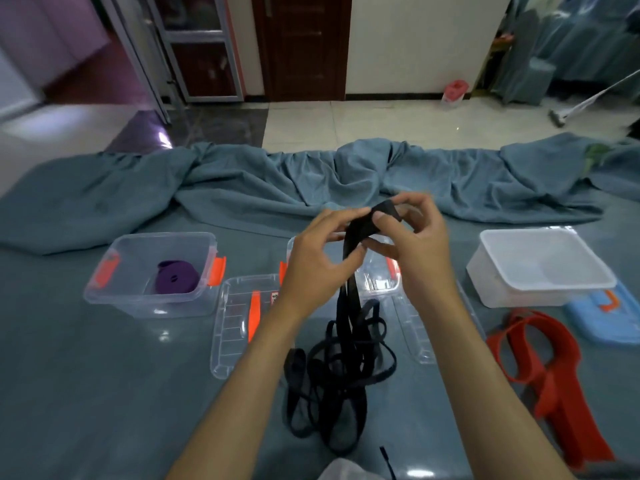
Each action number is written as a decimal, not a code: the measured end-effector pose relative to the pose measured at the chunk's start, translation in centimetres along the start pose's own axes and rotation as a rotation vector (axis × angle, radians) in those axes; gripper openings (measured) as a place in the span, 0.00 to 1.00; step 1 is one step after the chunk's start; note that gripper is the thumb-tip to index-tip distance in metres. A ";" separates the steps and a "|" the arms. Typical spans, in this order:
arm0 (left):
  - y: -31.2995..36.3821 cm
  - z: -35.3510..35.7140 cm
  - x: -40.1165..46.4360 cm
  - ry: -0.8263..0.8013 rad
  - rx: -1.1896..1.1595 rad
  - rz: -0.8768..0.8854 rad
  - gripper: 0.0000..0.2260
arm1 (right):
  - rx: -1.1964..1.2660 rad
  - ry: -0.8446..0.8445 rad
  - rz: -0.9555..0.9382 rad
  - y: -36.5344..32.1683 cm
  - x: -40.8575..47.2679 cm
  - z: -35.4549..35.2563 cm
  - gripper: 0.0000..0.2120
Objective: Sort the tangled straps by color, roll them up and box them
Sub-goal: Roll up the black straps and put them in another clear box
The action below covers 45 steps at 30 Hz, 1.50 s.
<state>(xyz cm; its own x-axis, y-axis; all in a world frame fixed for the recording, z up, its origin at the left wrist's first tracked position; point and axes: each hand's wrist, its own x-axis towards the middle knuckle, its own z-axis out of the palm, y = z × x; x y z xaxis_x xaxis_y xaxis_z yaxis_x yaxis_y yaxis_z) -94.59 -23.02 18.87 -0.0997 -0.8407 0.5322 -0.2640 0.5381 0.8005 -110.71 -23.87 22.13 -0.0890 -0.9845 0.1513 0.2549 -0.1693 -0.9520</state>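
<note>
- Covering the whole work surface from my view is a blue-grey cloth point(104, 341), bunched into folds along the 12 o'clock edge.
- At 3 o'clock sits the white tub point(540, 268), with no strap in it that I can see. On a blue lid point(606, 317) just beside it.
- At 9 o'clock, the clear box with orange latches point(152, 271) holds one rolled purple strap point(175, 277). I judge that colour done.
- A second clear box point(377, 271) sits at centre, mostly hidden behind my hands. I cannot tell what it holds. Two clear lids point(239, 323) lie flat near it.
- At 4 o'clock the red strap point(540, 368) lies loose in loops, sorted apart but unrolled. It is still to be done.
- At 6 o'clock the black strap point(332, 375) lies in a tangled heap, one run rising up to my hands. Rolling it looks barely begun, with most of the length yet to wind.
- My left hand point(318, 258) is raised at centre, palm turned away, fingers curled and pinching the strap's upper end.
- My right hand point(415, 237) faces it, thumb and forefinger pinching the folded tip of the black strap, the other fingers loosely bent.
- Both forearms reach in from 6 o'clock, meeting above the middle box.
</note>
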 end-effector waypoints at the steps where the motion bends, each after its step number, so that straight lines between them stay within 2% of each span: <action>1: -0.1 0.2 -0.3 -0.021 -0.007 -0.002 0.21 | -0.003 -0.022 0.030 0.2 0.0 -0.5 0.10; 4: -0.9 0.6 -1.5 -0.065 -0.070 -0.070 0.19 | 0.018 -0.059 0.147 1.2 -0.3 -2.0 0.10; 9: -1.5 2.0 -3.4 0.010 -0.063 -0.196 0.16 | 0.093 -0.150 0.303 3.0 -1.2 -4.0 0.08; 12: -2.1 2.2 -4.1 -0.025 0.012 -0.202 0.17 | 0.075 -0.177 0.336 3.3 -1.3 -5.1 0.06; 15: -2.2 2.3 -4.4 -0.056 0.073 -0.217 0.20 | 0.088 -0.154 0.354 3.3 -1.2 -5.6 0.07; 20: -1.4 2.5 -3.5 0.069 0.067 -0.247 0.22 | 0.331 -0.119 0.357 2.1 0.0 -5.3 0.08; 22: -1.4 2.3 -3.2 -0.006 0.036 -0.375 0.24 | 0.413 -0.142 0.335 1.3 0.8 -5.3 0.08; 25: -2.3 3.7 -3.8 -0.248 0.127 -0.594 0.24 | 0.452 -0.191 0.297 0.4 1.2 -5.4 0.07; 27: -3.5 5.5 -5.2 -0.343 0.249 -0.673 0.18 | 0.471 -0.187 0.287 0.2 1.2 -5.3 0.06; 29: -4.5 6.7 -6.6 -0.304 0.375 -0.671 0.07 | 0.481 -0.158 0.273 0.0 1.2 -5.5 0.07; 32: -5.3 7.0 -7.6 -0.195 0.334 -0.707 0.08 | 0.517 -0.121 0.276 0.0 1.5 -6.6 0.07; 34: -4.6 6.6 -7.3 -0.181 0.294 -0.706 0.05 | 0.561 -0.119 0.294 0.2 1.6 -7.6 0.06; 38: -2.6 5.5 -5.5 -0.033 0.299 -0.717 0.15 | 0.542 -0.082 0.304 1.0 1.6 -9.4 0.04; 43: -0.1 2.9 -3.3 0.089 0.234 -0.695 0.17 | 0.493 0.057 0.355 2.4 1.2 -11.2 0.05; 45: 0.8 1.9 -2.7 0.125 0.167 -0.626 0.15 | 0.479 0.106 0.378 3.0 1.0 -11.7 0.05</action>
<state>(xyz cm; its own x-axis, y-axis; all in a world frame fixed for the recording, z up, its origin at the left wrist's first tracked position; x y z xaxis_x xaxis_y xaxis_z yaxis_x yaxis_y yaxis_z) -96.32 -20.44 17.60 0.2302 -0.9730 0.0160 -0.3821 -0.0752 0.9210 -121.33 -24.84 16.27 0.0030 -0.9747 -0.2233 0.6895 0.1638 -0.7056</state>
